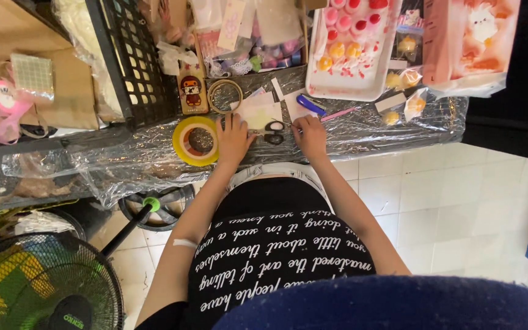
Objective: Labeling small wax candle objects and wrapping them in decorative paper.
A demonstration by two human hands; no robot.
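a view from above of a person seated at a worktop (368, 131) covered in crinkled clear plastic film, both bare hands resting on it. at the far left of the floor stands an electric fan (44, 287) with a dark wire cage, its pole rising to a green knob. above it, on the left end of the worktop, lies a spool of pink ribbon (1, 101), and beside that a black plastic crate (135, 58). next comes a yellow roll of tape (195, 141), lying flat near the front edge. the left hand (233, 139) lies just right of the tape roll, palm down with fingers spread loosely on the film, so its grip is open and holds nothing. behind it are a small wooden tag with a cartoon figure (192, 91) and a thin coil of wire (225, 95). between the two hands sits a small pair of scissors with black handles (272, 131), on a pale sheet of paper (258, 113). the right hand (310, 135) is just right of the scissors, its fingers curled toward them; whether its grip is closed on anything cannot be told. farther back on the right is a white tray (343, 88) of pink and yellow round pieces, then a pink box with a rabbit picture (472, 40). the floor to the right is pale tile (447, 208).
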